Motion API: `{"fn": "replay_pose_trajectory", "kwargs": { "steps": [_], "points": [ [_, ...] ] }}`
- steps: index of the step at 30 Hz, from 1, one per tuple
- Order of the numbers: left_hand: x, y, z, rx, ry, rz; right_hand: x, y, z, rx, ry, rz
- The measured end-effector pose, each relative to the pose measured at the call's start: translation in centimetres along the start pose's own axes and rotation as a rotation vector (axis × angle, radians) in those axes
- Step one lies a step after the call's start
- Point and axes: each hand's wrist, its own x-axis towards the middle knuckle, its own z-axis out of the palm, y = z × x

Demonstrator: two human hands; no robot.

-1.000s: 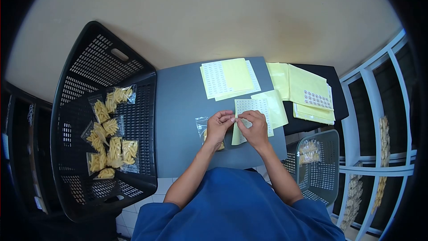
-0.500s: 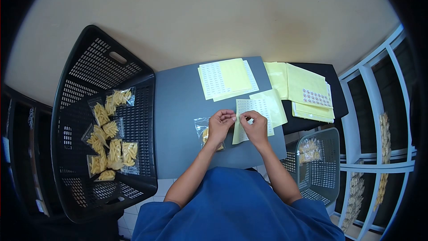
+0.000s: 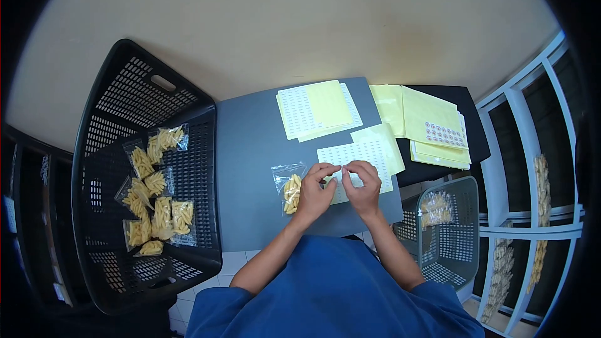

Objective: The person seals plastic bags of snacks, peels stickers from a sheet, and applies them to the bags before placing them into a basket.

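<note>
My left hand (image 3: 317, 189) and my right hand (image 3: 362, 186) meet fingertip to fingertip over a sheet of small printed labels (image 3: 379, 158). Pinched between both hands is a tiny white sticker (image 3: 343, 169), mostly covered by the fingers. The sheet lies flat on the grey table, its lower part hidden under the hands. Just left of my left hand rests a clear zip bag of pale yellow, finger-shaped pieces (image 3: 292, 193), partly overlapped by that hand.
A large black crate (image 3: 210, 150) on the left holds several filled bags. Further label sheets (image 3: 294, 112) lie at the back of the table (image 3: 244, 144). Yellow-backed sheets (image 3: 432, 109) are stacked at right, above a grey-green basket (image 3: 460, 244) with bags inside. A white rack (image 3: 519, 119) stands far right.
The label sheet, lifted and bent between my hands before, now lies flat. My hands have shifted slightly right with fingertips together, and more of the zip bag shows.
</note>
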Motion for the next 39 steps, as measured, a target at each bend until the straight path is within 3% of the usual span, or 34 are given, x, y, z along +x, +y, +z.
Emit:
{"fn": "replay_pose_trajectory", "kwargs": {
  "steps": [4, 7, 10, 15, 18, 21, 24, 25, 31, 34, 37, 39],
  "points": [
    [0.0, -0.9, -0.1, -0.17, 0.004, -0.046, 0.2, -1.3, -0.6, -0.068, -0.061, -0.119],
    [-0.2, -1.6, -0.8, -0.264, 0.014, -0.116, 0.0, -1.5, -1.1, 0.041, -0.102, -0.089],
    [-0.5, -1.6, -1.6, -0.29, 0.0, -0.125, 0.2, -1.6, -1.1, 0.325, -0.147, 0.274],
    [-1.6, -1.0, -2.4, -0.208, -0.029, -0.105, 0.4, -1.2, -0.9, 0.41, -0.383, 0.383],
    [-2.0, -0.9, -2.9, -0.091, 0.013, -0.08, 0.0, -0.7, -0.6, 0.46, -0.375, 0.414],
    [-2.3, -0.2, -5.0, 0.466, 0.234, 0.055, -0.5, 0.0, -1.2, 0.464, -0.338, 0.442],
    [-2.3, -1.9, -7.4, 0.761, 0.354, -0.241, -1.5, 1.2, -1.8, 0.439, -0.318, 0.494],
    [-2.1, -2.4, -8.2, 0.785, 0.305, -0.332, -1.7, 1.3, -2.1, 0.437, -0.314, 0.501],
    [-1.1, -4.9, -9.2, 0.51, 0.268, -0.386, -2.9, 1.6, -2.3, 0.378, -0.327, 0.5],
    [-1.2, -6.9, -9.4, -0.002, 0.25, -0.327, -3.4, 1.2, -1.3, 0.383, -0.293, 0.53],
    [-1.7, -4.9, -8.5, -0.442, 0.261, -0.506, -3.1, -0.6, 0.6, 0.38, -0.226, 0.392],
    [-1.8, -4.3, -7.5, -0.523, 0.239, -0.48, -2.1, -2.7, 1.5, 0.332, -0.232, 0.376]
  ]
}}
